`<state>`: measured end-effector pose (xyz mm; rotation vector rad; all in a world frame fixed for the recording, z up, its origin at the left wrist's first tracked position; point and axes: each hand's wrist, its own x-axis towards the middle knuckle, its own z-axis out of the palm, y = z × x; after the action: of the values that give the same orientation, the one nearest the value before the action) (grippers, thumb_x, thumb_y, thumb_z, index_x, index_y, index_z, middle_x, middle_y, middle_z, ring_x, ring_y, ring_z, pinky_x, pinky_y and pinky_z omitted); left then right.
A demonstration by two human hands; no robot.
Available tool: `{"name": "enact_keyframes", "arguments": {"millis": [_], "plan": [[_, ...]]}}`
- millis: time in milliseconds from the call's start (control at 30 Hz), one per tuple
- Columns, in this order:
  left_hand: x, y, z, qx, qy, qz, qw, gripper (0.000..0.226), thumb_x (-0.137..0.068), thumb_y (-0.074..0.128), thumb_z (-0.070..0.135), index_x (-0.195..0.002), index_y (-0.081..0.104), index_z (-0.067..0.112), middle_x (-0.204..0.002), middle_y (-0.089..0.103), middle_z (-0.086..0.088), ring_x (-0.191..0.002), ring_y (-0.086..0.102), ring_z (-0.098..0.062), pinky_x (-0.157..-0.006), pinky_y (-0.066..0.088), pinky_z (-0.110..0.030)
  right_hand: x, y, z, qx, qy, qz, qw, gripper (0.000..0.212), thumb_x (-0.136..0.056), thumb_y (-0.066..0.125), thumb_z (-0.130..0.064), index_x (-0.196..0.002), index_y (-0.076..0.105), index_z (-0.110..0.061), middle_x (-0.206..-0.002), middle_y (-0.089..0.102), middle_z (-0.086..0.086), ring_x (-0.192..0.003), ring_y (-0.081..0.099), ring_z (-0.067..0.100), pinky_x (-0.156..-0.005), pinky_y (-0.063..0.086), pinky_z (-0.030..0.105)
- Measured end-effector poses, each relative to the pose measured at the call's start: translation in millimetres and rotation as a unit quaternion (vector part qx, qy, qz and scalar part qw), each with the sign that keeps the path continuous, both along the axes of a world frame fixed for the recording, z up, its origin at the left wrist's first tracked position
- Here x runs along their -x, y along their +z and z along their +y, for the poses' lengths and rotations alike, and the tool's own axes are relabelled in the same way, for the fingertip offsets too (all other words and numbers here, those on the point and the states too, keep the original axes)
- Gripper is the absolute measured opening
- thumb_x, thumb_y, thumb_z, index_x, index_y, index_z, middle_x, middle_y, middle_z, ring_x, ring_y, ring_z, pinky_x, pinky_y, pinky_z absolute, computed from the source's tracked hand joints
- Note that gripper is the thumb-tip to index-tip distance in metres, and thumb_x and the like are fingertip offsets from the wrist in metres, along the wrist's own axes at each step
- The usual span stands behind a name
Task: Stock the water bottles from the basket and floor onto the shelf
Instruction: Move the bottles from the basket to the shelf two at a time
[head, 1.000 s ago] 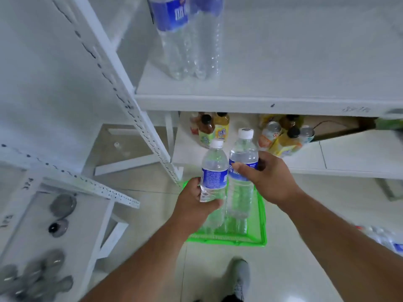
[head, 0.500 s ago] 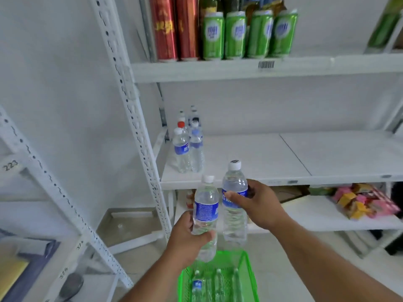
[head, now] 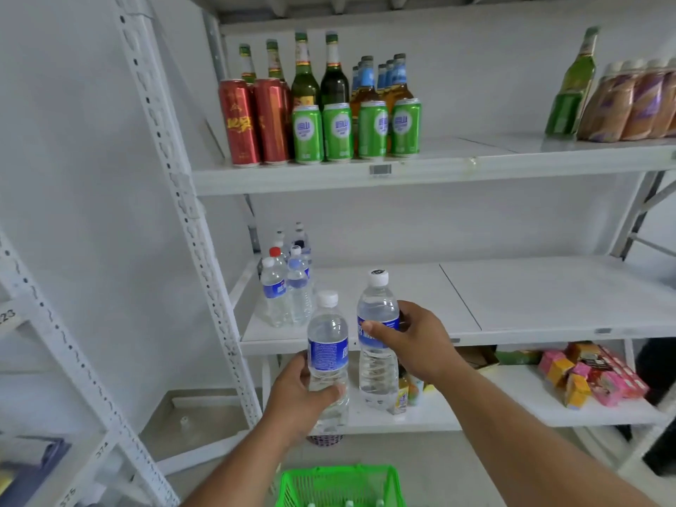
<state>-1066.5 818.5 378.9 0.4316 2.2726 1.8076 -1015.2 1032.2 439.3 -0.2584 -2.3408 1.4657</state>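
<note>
My left hand point(head: 300, 395) grips a clear water bottle with a blue label point(head: 328, 345) around its lower half. My right hand point(head: 417, 342) grips a taller water bottle point(head: 378, 320) at its label. Both bottles stand upright, side by side, just in front of the edge of the white middle shelf point(head: 457, 305). Several water bottles point(head: 287, 287) stand at the left end of that shelf. The green basket point(head: 340, 484) sits on the floor below my arms, with bottle caps showing inside.
The upper shelf point(head: 402, 173) carries red and green cans, glass bottles and packaged drinks. The lower shelf point(head: 530, 408) holds small juice bottles and pink and orange boxes. A white perforated upright point(head: 190, 228) stands to the left, with another rack point(head: 47, 342) beyond it.
Both hands have lifted their bottles out of the basket up to the level of the middle shelf. My view has tilted upward from the floor to the shelves.
</note>
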Motion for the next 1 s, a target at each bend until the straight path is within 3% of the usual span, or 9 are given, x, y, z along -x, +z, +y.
{"name": "enact_keyframes", "arguments": {"millis": [167,300,400,600,733,900,1000], "plan": [[3.8,1.6,45.8,0.005,0.024,0.000,1.000,0.053,-0.065,0.087,0.016,-0.108,0.063,0.033,-0.099,0.076,0.012,-0.092,0.071,-0.006,-0.077,0.053,-0.023,4.9,3.5,46.2,0.002,0.016,-0.001,1.000,0.031,-0.079,0.074,-0.054,-0.104,0.061,-0.042,-0.095,0.071,-0.019,-0.083,0.068,0.002,-0.066,0.050,0.013],[4.3,-0.5,74.9,0.006,0.050,-0.002,0.999,0.052,-0.062,0.087,0.016,-0.106,0.064,0.029,-0.097,0.077,0.008,-0.091,0.072,-0.011,-0.083,0.055,-0.034,11.4,0.4,75.7,-0.013,0.034,-0.002,0.999,0.035,-0.079,0.072,-0.057,-0.108,0.061,-0.041,-0.098,0.070,-0.017,-0.086,0.068,0.004,-0.072,0.055,0.021],[3.9,-2.1,90.3,-0.005,0.062,-0.012,0.998,0.050,-0.064,0.087,0.009,-0.105,0.064,0.027,-0.095,0.077,0.008,-0.089,0.073,-0.011,-0.082,0.055,-0.032,16.2,-0.7,89.9,-0.016,0.043,0.006,0.999,0.036,-0.075,0.069,-0.064,-0.104,0.062,-0.044,-0.096,0.071,-0.019,-0.085,0.069,0.003,-0.076,0.057,0.026],[18.6,-3.4,103.6,-0.001,0.072,-0.018,0.997,0.050,-0.067,0.086,0.008,-0.106,0.062,0.027,-0.095,0.076,0.012,-0.087,0.073,-0.006,-0.077,0.053,-0.026,36.9,-2.3,104.1,-0.025,0.038,0.009,0.999,0.028,-0.074,0.066,-0.068,-0.095,0.058,-0.051,-0.093,0.069,-0.026,-0.085,0.067,0.000,-0.073,0.054,0.021],[43.1,-4.8,108.5,0.002,0.079,-0.017,0.997,0.050,-0.067,0.085,0.008,-0.106,0.063,0.029,-0.095,0.076,0.013,-0.086,0.072,-0.006,-0.081,0.056,-0.031,59.1,-2.8,108.8,-0.032,0.031,-0.002,0.999,0.034,-0.080,0.068,-0.062,-0.107,0.059,-0.044,-0.095,0.067,-0.024,-0.086,0.065,0.001,-0.071,0.050,0.018],[83.2,-8.2,114.5,0.006,0.088,-0.021,0.996,0.049,-0.065,0.085,0.014,-0.104,0.062,0.032,-0.096,0.074,0.012,-0.090,0.071,-0.008,-0.077,0.055,-0.026,100.7,-5.2,112.3,-0.029,0.030,-0.020,0.999,0.042,-0.083,0.070,-0.055,-0.117,0.064,-0.032,-0.103,0.071,-0.014,-0.090,0.066,0.005,-0.074,0.049,0.020],[109.6,-8.6,117.7,0.018,0.095,-0.026,0.995,0.049,-0.065,0.085,0.022,-0.104,0.059,0.038,-0.100,0.069,0.014,-0.089,0.067,-0.005,-0.059,0.050,-0.013,128.5,-5.8,110.4,-0.034,0.020,-0.030,0.999,0.041,-0.082,0.072,-0.054,-0.116,0.065,-0.032,-0.098,0.071,-0.015,-0.085,0.065,0.003,-0.068,0.044,0.015]]}}
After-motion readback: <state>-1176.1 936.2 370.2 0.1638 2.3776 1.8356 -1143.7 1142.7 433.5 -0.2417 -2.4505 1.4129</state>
